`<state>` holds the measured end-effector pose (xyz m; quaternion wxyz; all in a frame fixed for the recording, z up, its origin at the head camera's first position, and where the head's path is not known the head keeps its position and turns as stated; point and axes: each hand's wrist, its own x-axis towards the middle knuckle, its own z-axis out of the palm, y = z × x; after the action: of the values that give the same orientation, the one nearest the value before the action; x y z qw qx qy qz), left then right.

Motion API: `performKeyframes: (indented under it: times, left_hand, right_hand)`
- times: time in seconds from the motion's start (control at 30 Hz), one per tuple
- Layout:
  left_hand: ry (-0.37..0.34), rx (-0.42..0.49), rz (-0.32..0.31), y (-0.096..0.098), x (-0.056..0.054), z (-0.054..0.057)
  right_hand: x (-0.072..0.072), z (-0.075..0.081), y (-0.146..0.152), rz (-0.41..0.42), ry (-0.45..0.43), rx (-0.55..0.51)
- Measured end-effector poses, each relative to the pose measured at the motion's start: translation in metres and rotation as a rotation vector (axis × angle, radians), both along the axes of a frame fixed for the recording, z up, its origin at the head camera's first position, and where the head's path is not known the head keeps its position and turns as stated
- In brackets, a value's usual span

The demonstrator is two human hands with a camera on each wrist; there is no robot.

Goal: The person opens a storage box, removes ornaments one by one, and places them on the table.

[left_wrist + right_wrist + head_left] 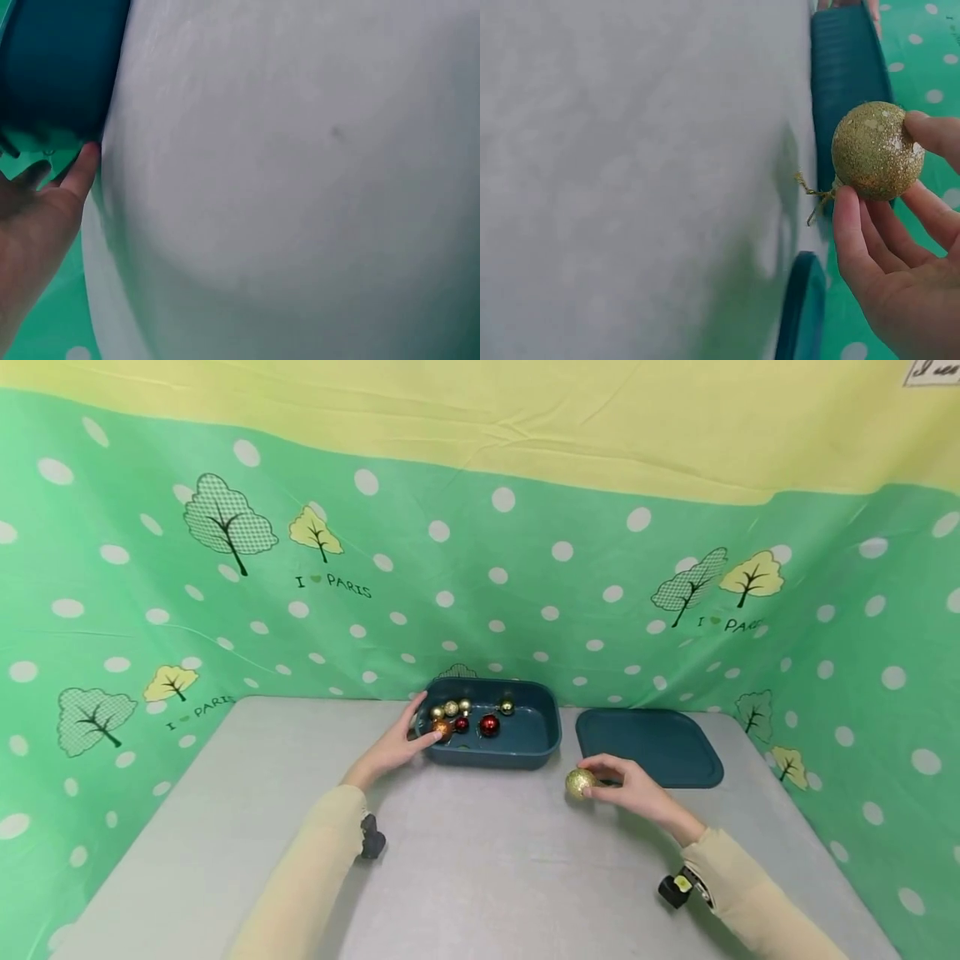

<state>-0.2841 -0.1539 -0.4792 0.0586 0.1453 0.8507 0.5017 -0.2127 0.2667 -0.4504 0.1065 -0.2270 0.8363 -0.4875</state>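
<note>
Gold ball (579,783), orange ball (443,727): each partly hidden by hands (630,789) (392,746).

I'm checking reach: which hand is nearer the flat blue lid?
Right. The right hand is by the lid, at its near left corner; the left hand is farther off, at the left end of the blue container.

gold baubles (579,783) 5 visible | red baubles (490,725) 2 | orange bauble (442,727) 1 | box (487,759) 1 | lid (652,743) 1 | hands (621,785) 2
</note>
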Motion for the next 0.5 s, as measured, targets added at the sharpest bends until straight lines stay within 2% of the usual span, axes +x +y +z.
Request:
performKeyframes:
  times: [0.17, 0.3, 0.5]
  left_hand:
    - [0.006, -0.007, -0.022, 0.000, -0.005, 0.001]
    - [-0.002, -0.018, -0.016, 0.001, -0.008, 0.003]
    - [-0.003, -0.026, -0.034, 0.003, -0.011, 0.004]
  right_hand:
    - [0.002, -0.009, 0.004, 0.011, -0.006, -0.020]
    - [0.003, -0.014, 0.005, 0.025, 0.002, -0.040]
    - [0.003, -0.018, 0.006, 0.007, 0.068, -0.023]
